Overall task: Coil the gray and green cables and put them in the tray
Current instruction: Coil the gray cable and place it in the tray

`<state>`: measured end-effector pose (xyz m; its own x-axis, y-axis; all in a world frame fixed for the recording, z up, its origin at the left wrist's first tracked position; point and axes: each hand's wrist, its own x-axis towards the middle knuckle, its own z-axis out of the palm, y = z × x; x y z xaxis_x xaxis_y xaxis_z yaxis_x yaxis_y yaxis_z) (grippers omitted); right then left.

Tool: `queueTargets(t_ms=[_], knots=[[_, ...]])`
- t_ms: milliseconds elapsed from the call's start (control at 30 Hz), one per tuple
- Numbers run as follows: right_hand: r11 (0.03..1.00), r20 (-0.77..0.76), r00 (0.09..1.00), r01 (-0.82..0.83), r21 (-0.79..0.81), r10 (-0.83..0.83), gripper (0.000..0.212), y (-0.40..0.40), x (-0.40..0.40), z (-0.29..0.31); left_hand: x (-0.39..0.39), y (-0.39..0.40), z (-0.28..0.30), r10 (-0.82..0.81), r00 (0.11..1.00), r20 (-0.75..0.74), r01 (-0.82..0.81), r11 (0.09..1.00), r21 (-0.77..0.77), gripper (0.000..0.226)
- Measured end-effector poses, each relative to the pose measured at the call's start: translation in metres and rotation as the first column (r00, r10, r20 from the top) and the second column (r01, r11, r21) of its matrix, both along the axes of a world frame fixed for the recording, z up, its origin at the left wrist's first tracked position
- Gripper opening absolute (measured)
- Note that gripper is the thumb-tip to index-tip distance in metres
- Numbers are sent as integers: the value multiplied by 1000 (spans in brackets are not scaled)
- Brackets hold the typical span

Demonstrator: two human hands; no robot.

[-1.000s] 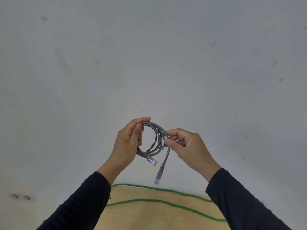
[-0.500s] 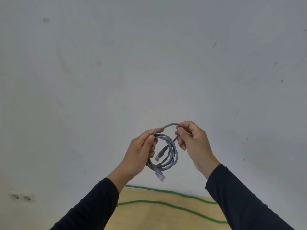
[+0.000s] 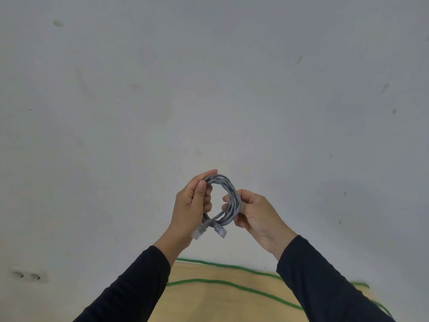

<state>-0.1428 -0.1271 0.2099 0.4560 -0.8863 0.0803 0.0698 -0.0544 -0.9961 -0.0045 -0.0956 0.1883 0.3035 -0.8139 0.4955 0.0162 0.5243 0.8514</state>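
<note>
Coiling is looking nearly done. Left hand [image 3: 191, 210] is pinching the top-left of the round coil of gray ribbed network cable [image 3: 228, 201], held up in the air; both clear plugs [image 3: 220, 230] are dangling at the bottom. Right hand [image 3: 256, 213] is clenching the coil's right side. Advice: be keeping loops stacked, tucking plugs in. Thin green cable [image 3: 232, 285] is lying uncoiled on the tan wooden table [image 3: 209, 303]. Tray isn't showing. No readable writing.

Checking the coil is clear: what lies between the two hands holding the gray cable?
In the head view, only the gray cable coil spans the gap between the left hand and right hand; its open centre shows bare wall.
</note>
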Motion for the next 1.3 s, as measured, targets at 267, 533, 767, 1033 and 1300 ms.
queueTargets(t_ms=[267,533,767,1033,1300], knots=[[752,-137,949,133,-645,-285,28,5,9,-7,6,-4,5,112,991,-76,-114,993,-10,32],[267,-59,937,37,-963,-344,20,8,9,1,14,-5,4,178,983,-40,-178,984,1,33],[281,-377,881,-299,-912,-285,15,9,19,-4,13,-6,5,171,985,-36,-170,985,15,33],[569,-141,957,30,-822,-253,5,15,24,3,7,2,-12,67,982,176,-69,998,8,30],[606,-95,918,174,-776,-385,12,9,34,6,-2,3,-16,-23,1000,11,22,996,90,36]])
